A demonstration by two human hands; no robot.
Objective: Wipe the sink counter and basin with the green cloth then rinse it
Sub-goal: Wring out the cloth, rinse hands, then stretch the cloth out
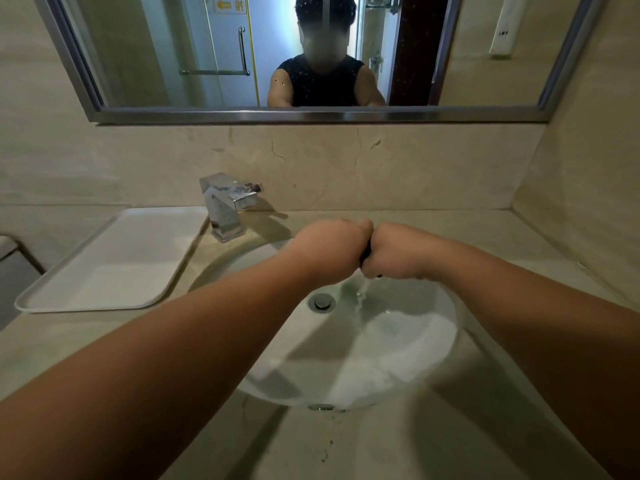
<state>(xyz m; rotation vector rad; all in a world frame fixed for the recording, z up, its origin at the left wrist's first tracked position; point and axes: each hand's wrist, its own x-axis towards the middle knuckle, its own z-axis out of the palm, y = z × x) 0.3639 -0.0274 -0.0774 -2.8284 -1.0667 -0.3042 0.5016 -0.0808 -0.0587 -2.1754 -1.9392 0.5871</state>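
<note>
- Two hands, left hand (330, 249) and right hand (394, 252), are closed tight in fists, touching, over the one basin (398, 344).
- The green cloth (365, 252) is squeezed between them, almost hidden; water (362, 294) drips down.
- One tap (227, 206) and one white tray (110, 261) sit far left.

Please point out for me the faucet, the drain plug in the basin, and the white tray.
faucet (225, 209): head view, on the chrome body.
drain plug (322, 302): head view, on the round metal cap at the basin bottom.
white tray (114, 261): head view, on its bare flat floor.
</note>
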